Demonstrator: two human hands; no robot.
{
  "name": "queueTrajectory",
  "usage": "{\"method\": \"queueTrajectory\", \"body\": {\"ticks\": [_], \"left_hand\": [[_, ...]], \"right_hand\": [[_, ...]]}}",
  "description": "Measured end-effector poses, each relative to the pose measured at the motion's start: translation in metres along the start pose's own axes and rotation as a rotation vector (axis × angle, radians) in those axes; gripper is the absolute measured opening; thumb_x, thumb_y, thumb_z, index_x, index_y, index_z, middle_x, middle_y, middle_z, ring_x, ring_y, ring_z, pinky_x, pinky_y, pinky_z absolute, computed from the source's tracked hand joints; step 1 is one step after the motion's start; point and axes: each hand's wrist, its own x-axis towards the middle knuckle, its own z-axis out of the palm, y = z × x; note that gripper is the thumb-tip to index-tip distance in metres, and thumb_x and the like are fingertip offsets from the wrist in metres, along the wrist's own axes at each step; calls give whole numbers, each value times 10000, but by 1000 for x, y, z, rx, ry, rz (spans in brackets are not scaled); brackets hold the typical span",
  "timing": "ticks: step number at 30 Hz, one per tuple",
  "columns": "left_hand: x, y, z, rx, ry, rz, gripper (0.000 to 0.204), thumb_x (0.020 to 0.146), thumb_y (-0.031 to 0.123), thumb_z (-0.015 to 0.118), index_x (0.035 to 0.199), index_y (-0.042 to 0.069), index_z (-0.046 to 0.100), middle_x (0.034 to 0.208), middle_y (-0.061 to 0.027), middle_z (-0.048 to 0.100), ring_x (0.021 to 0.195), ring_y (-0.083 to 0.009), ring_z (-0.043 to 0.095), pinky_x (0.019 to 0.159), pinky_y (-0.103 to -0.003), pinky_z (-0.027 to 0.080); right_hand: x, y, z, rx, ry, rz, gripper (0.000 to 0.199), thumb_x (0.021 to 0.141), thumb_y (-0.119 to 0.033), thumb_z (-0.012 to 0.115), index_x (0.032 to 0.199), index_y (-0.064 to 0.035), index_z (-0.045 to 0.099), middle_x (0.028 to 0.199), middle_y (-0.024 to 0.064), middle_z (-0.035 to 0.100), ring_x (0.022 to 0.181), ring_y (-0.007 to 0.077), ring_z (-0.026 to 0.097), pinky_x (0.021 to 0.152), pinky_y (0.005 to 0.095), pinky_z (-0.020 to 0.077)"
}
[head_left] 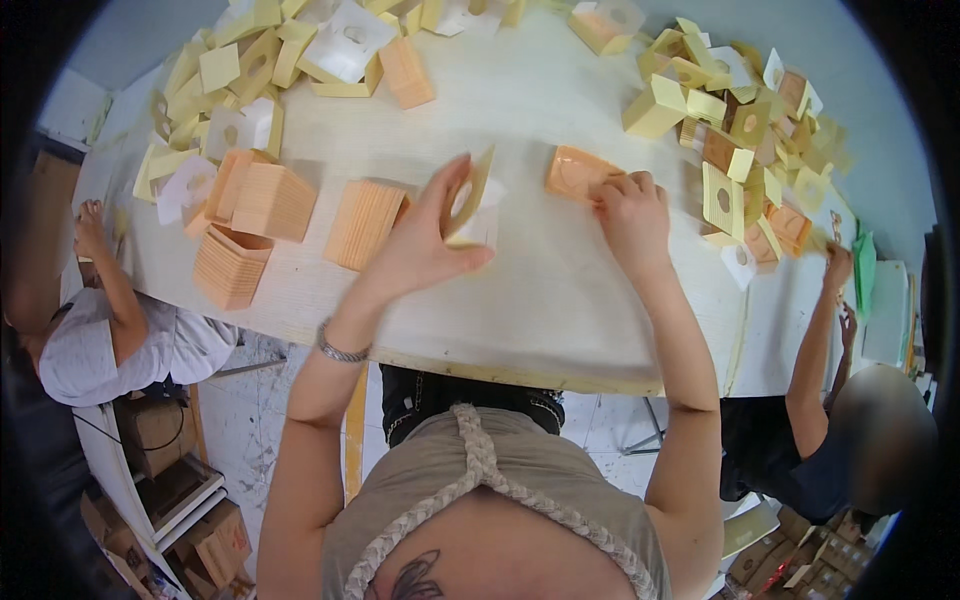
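Note:
My left hand [425, 235] holds a thin yellow and white card box [474, 205] with a round hole, tilted up on its edge above the pale wooden table [560, 300]. My right hand [632, 215] presses its fingertips on a single orange plastic tray [575, 172] lying flat on the table. A metal bracelet [340, 349] sits on my left wrist. Stacks of orange trays [365, 222] stand just left of my left hand.
More orange tray stacks [250, 225] lie at the left. Heaps of yellow boxes [250, 70] fill the far left, and another heap of boxes and trays [745, 130] the far right. One person [110, 330] works at the left edge, another person [830, 420] at the right.

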Motion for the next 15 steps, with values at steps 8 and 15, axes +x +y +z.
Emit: {"method": "queueTrajectory", "body": {"ticks": [8,15], "left_hand": [[-29,-55,-2,-277,199,-15,843,799,21,680,1509,35,227,1507,-163,381,1432,-263,323,1159,-398,265],[-25,-41,58,146,302,121,1161,690,213,876,1486,-84,86,1450,-194,396,1356,-343,396,1109,-401,345]], "right_hand": [[-8,7,13,120,-32,-160,200,718,-108,738,898,-192,716,1033,-11,637,1030,233,563,968,480,346],[1,-37,-25,-150,-364,87,208,759,-343,749,865,-165,728,973,44,669,1075,227,567,993,517,341]]}}
